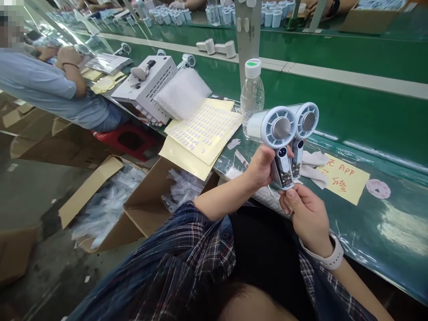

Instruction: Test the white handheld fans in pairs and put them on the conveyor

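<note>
Holding two handheld fans side by side above the near edge of the green tabletop (368, 116), the work is done in mid-air, in front of the water bottle (252, 96). The left hand (262, 167) is closed around the handle of the nearer fan (274, 133), thumb and fingers wrapped just beneath its round head. The second fan (303, 127) stands just behind and to the right, its handle pressed against the first; which fingers carry it cannot be told. The right hand (306, 214) is pinched at the lower end of the handles, thumb tip touching the bottom of the nearer one, where an uncovered circuit board appears to be exposed.

For this step to go well, both handles are best kept upright and steady by the left hand, while pressure from the right thumb is kept light and square to the handle end. The bare board is best touched only at its edges. The yellow note (344, 178) and the white cloth (314, 162) lie beneath on the tabletop.
</note>
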{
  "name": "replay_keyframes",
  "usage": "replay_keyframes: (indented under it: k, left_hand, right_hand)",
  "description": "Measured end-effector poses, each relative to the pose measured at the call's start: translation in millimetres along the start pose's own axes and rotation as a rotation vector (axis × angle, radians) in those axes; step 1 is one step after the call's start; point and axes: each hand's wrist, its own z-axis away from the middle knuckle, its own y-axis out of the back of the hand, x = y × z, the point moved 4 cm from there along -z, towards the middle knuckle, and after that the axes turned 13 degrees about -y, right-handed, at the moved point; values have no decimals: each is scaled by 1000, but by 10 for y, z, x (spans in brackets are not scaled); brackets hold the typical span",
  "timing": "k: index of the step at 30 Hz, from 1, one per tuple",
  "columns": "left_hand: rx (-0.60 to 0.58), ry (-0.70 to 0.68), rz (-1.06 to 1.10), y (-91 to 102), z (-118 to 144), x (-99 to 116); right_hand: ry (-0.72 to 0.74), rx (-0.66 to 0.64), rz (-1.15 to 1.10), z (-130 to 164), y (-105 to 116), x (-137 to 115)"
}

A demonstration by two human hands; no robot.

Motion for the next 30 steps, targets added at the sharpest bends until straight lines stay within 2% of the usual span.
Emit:
replay_keyframes:
  k: [5,10,14,17,21,24,27,30]
  left_hand:
    - [29,78,87,-54,10,53]
    - [156,153,201,-66,-33,138]
    - [81,137,221,-41,-28,136]
    - [19,93,148,-11,-13,94]
    - [-8,52,10,-9,5,33]
    - [-25,-2,10,-27,31,6]
    - [-46,-11,48,-30,47,-3]
    - [-77,23,126,-50,27,23]
  right_hand:
    - [159,-7,281,43,33,-125]
    - [301,51,289,68,29,-168]
    - [167,122,264,46,79,-103]
    - [81,156,191,46,120,-9]
    - [23,132,-11,48,82,140]
    - [20,118,-105,56,26,188]
    - [29,131,-53,59,34,161]
    - [78,151,117,44,167,74]
